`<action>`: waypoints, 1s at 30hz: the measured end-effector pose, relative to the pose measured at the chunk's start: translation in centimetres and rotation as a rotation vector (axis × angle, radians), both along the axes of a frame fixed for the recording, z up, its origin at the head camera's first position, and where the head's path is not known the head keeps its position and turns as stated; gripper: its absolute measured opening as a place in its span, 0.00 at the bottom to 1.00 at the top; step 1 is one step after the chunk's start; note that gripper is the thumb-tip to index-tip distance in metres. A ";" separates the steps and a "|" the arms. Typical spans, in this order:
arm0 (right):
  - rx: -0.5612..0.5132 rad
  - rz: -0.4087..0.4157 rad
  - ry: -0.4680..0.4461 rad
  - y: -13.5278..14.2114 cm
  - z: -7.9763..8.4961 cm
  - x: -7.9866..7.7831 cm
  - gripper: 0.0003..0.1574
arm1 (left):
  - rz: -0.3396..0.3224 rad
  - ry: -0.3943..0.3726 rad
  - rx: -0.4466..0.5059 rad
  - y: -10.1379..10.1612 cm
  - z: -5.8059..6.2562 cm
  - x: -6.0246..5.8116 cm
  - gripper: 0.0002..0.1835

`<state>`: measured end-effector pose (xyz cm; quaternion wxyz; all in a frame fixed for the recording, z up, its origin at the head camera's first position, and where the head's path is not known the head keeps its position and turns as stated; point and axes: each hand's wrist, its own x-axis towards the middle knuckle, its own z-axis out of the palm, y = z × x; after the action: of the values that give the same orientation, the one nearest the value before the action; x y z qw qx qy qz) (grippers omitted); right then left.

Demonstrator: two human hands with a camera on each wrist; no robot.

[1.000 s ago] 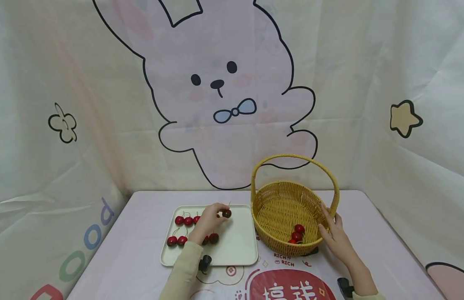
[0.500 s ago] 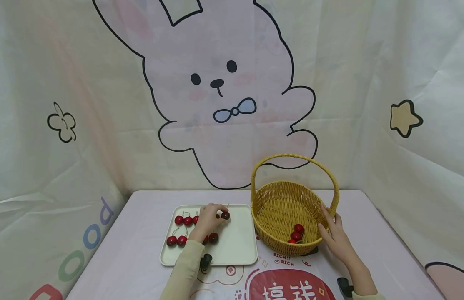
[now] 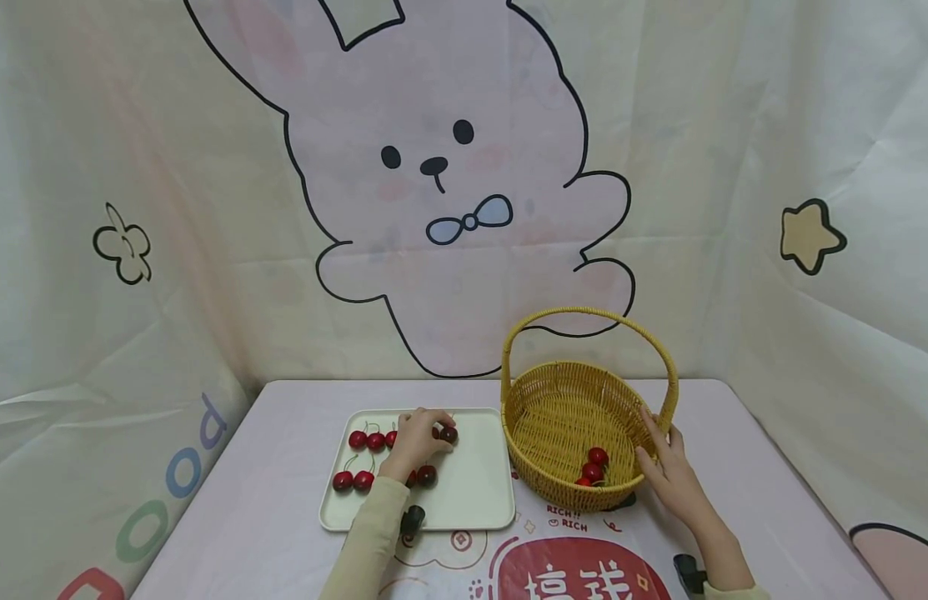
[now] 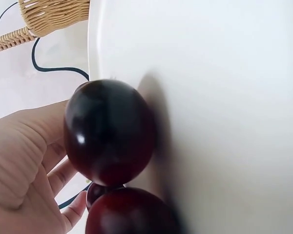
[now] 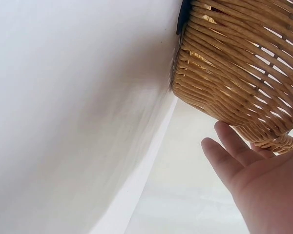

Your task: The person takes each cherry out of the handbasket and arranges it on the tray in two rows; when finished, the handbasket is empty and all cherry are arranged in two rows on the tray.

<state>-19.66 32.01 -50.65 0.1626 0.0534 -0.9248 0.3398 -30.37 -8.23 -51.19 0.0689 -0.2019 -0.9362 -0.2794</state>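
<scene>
Over the cream tray [image 3: 479,500], my left hand [image 3: 413,442] holds a dark red cherry [image 3: 448,434] between thumb and fingers, at the right end of the far row. In the left wrist view, a large near cherry [image 4: 110,131] hides most of the held one and the fingertips. My right hand [image 3: 672,475] rests on the right side of the yellow woven basket [image 3: 531,467], with fingers fairly straight. Two fingers touch the outside of its weave in the right wrist view. Several red cherries [image 3: 593,472] lie inside the basket, near its front.
More cherries form two rows on the tray: a far row [image 3: 376,442] and a near row [image 3: 363,481]. The basket's tall handle [image 3: 584,312] arches above it. A printed cloth [image 3: 584,567] covers the table, with a curtain behind. Black wrist cameras [image 3: 413,522] sit on both wrists.
My left hand has lowered the cherry and brought it slightly left, beside the far row; the gap between thumb and forefinger looks wider. My right hand and the basket stay still.
</scene>
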 end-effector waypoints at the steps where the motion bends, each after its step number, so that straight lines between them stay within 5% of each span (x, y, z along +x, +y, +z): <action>1: 0.001 0.001 0.004 0.0 0.0 0.0 0.40 | 0.001 -0.003 -0.001 0.0 0.0 0.0 0.19; 18: 0.003 0.001 0.017 0.0 0.0 0.0 0.40 | -0.011 -0.041 0.001 -0.2 0.2 -0.1 0.23; 30: 0.000 0.006 0.021 0.0 0.0 0.1 0.39 | -0.026 -0.021 0.066 0.3 1.9 0.6 0.17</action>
<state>-19.56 31.98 -50.61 0.1713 0.0600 -0.9229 0.3397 -29.79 -7.89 -49.25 0.0619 -0.2088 -0.9243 -0.3134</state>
